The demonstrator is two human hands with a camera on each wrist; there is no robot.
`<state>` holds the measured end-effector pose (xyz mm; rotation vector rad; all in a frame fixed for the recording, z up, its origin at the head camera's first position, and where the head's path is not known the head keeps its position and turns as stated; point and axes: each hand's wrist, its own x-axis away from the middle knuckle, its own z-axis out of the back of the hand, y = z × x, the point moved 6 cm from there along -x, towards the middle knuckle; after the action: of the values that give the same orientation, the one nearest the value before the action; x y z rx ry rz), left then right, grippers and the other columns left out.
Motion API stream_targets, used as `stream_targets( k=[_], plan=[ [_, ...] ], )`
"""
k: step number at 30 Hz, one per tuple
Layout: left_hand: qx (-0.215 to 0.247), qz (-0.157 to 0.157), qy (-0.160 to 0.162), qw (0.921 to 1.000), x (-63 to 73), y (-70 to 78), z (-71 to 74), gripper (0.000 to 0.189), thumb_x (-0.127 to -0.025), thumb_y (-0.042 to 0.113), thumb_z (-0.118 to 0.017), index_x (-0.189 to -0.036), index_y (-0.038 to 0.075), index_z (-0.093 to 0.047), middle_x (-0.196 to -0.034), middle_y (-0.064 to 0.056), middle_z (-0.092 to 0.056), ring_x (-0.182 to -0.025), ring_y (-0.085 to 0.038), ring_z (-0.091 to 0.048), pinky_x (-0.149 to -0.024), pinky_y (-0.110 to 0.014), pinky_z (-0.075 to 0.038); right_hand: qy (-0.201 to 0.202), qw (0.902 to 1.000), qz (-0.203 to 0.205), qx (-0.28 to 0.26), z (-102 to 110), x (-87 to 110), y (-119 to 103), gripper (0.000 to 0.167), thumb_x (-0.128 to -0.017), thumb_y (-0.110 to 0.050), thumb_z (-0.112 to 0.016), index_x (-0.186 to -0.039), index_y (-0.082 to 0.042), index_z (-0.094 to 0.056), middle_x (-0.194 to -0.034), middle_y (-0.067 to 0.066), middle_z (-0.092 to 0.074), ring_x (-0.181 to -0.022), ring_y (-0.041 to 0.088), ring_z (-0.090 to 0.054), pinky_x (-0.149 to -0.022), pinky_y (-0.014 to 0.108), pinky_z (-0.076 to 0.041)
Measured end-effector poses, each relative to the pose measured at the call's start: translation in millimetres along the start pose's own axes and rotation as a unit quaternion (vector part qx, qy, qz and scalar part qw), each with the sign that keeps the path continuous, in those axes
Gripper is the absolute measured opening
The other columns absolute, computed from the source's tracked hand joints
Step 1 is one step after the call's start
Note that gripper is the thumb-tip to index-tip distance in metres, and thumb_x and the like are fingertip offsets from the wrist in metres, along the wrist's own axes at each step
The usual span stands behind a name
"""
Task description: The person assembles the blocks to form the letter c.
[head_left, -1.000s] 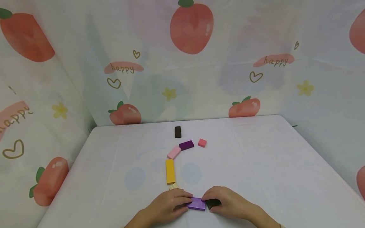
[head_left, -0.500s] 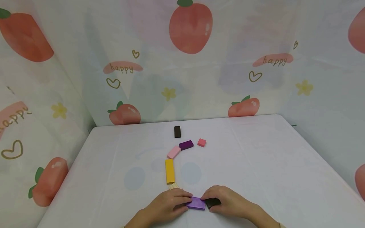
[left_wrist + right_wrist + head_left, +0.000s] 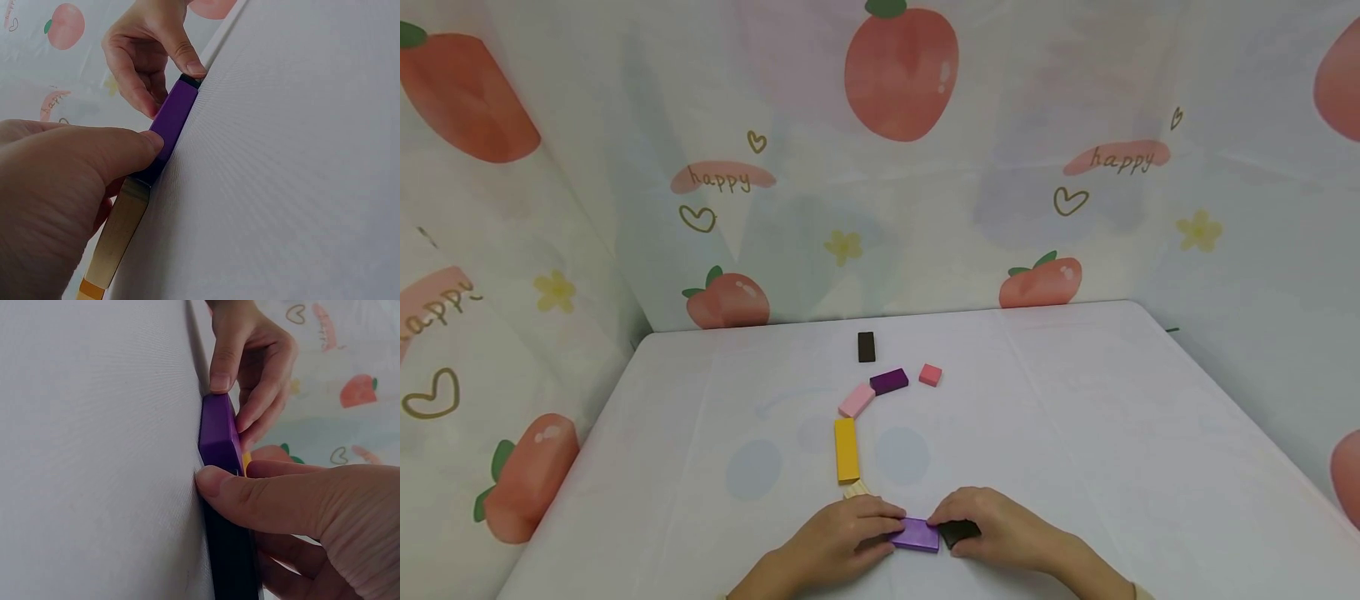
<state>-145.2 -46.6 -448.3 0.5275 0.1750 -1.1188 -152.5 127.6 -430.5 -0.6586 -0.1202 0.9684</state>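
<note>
Flat on the white table lies a purple block (image 3: pixel 917 535), its left end pinched between the thumb and fingers of my left hand (image 3: pixel 848 537). My right hand (image 3: pixel 996 533) grips a black block (image 3: pixel 960 532) at the purple block's right end, thumb on the near side and fingers on the far side. In the right wrist view the black block (image 3: pixel 232 550) runs end to end with the purple block (image 3: pixel 219 434). A pale wooden block (image 3: pixel 122 234) meets the purple block's other end in the left wrist view; my left hand partly hides it from the head view.
Beyond the wooden block the row curves away through a yellow block (image 3: pixel 847 451), a light pink block (image 3: pixel 857 402) and a dark purple block (image 3: pixel 890 382). A small coral block (image 3: pixel 930 375) and a dark brown block (image 3: pixel 867 347) lie apart near the table's (image 3: pixel 1075 400) back.
</note>
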Motion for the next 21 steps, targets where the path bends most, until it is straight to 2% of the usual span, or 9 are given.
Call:
stream_targets(
  k=[9, 15, 18, 21],
  plan=[
    [0.003, 0.002, -0.001, 1.0000, -0.4, -0.5, 0.0, 0.026, -0.089, 0.023, -0.061, -0.114, 0.014, -0.065, -0.119, 0.008, -0.058, -0.111, -0.001, -0.049, -0.094, -0.018, -0.039, -0.001, 1.0000, 0.002, 0.002, 1, -0.1, 0, 0.034, -0.075, -0.007, -0.074, -0.108, -0.011, -0.066, -0.105, -0.008, -0.062, -0.099, 0.008, -0.056, -0.083, 0.028, -0.049],
    [0.002, 0.001, -0.002, 1.0000, -0.1, -0.5, -1.0, 0.027, -0.090, 0.024, -0.061, -0.114, 0.014, -0.064, -0.119, 0.008, -0.058, -0.111, -0.001, -0.049, -0.094, -0.017, -0.039, -0.010, 0.9995, -0.030, 0.005, 3, 0.5, 3, 0.040, -0.075, -0.013, -0.076, -0.113, -0.011, -0.064, -0.110, -0.008, -0.061, -0.102, 0.009, -0.055, -0.087, 0.031, -0.048],
    [0.005, -0.007, 0.004, 1.0000, 0.0, 0.3, -0.4, 0.029, -0.090, 0.026, -0.060, -0.115, 0.013, -0.064, -0.121, 0.006, -0.057, -0.113, -0.002, -0.048, -0.095, -0.019, -0.039, -0.003, 0.9991, -0.042, -0.001, 9, 1.1, 4, 0.044, -0.074, -0.016, -0.077, -0.116, -0.010, -0.063, -0.113, -0.007, -0.060, -0.105, 0.011, -0.055, -0.089, 0.032, -0.047],
    [0.016, 0.000, 0.015, 0.9998, -0.1, -0.7, 1.7, 0.032, -0.091, 0.028, -0.059, -0.118, 0.012, -0.063, -0.124, 0.005, -0.056, -0.115, -0.002, -0.046, -0.095, -0.019, -0.039, 0.011, 0.9990, -0.044, -0.007, 18, 0.9, 6, 0.044, -0.074, -0.015, -0.077, -0.115, -0.009, -0.062, -0.113, -0.006, -0.060, -0.103, 0.011, -0.055, -0.088, 0.032, -0.047]
  ],
)
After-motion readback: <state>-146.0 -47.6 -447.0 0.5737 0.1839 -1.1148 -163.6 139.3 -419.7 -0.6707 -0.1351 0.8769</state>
